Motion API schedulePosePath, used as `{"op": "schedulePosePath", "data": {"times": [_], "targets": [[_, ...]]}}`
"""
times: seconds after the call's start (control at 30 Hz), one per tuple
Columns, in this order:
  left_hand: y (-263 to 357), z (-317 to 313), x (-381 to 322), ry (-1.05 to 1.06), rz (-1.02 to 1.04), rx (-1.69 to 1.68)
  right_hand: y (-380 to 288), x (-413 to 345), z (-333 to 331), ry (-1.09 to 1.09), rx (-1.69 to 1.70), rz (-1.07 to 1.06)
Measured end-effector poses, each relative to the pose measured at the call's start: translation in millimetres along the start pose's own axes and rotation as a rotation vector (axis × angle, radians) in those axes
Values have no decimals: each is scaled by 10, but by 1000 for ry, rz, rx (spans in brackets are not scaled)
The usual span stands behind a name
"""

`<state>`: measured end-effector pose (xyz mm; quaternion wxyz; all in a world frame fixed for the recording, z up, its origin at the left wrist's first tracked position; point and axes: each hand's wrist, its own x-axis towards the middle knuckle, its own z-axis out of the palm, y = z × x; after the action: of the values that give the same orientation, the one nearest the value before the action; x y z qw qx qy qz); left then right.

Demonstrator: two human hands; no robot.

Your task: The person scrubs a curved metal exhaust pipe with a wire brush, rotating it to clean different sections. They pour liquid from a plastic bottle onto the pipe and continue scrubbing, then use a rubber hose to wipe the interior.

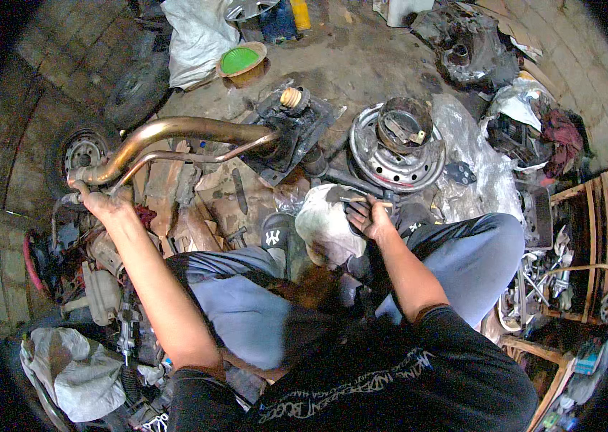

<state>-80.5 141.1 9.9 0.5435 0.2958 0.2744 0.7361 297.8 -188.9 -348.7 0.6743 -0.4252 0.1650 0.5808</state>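
Observation:
On the left, my left hand (pixel 107 201) grips the end of a curved, bronze-toned metal pipe (pixel 174 128), with a thinner metal tube (pixel 174 156) running beside it. The pipe's far end reaches a black, greasy metal assembly (pixel 296 129) topped by a cream ribbed piece. My right hand (pixel 370 217) holds a thin tool (pixel 355 200), perhaps a brush; its kind is not clear. Beneath that hand lies a whitish cloth or bag (pixel 325 227). A silver steel wheel rim (pixel 358 143) stands just beyond, carrying a rusty metal ring (pixel 390 127) with small metal parts inside.
A hammer-like tool (pixel 236 236) and a flat dark metal piece (pixel 239 190) lie between my hands. Tyres (pixel 134 89) and a green-lined bowl (pixel 239 60) are farther off. Crowded metal parts (pixel 101 291) flank my left side; a wooden rack (pixel 590 248) stands at right.

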Motion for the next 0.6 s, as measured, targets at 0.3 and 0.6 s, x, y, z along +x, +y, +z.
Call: {"op": "schedulePosePath", "data": {"times": [0.3,0.6], "targets": [[-52,-102,-144,-13,-106,-227,166,-304,469,191,-243,-56],[-521,653,-668,195,-239,-212,-1381,-1558,1752,113,-1129,-1087]]}}
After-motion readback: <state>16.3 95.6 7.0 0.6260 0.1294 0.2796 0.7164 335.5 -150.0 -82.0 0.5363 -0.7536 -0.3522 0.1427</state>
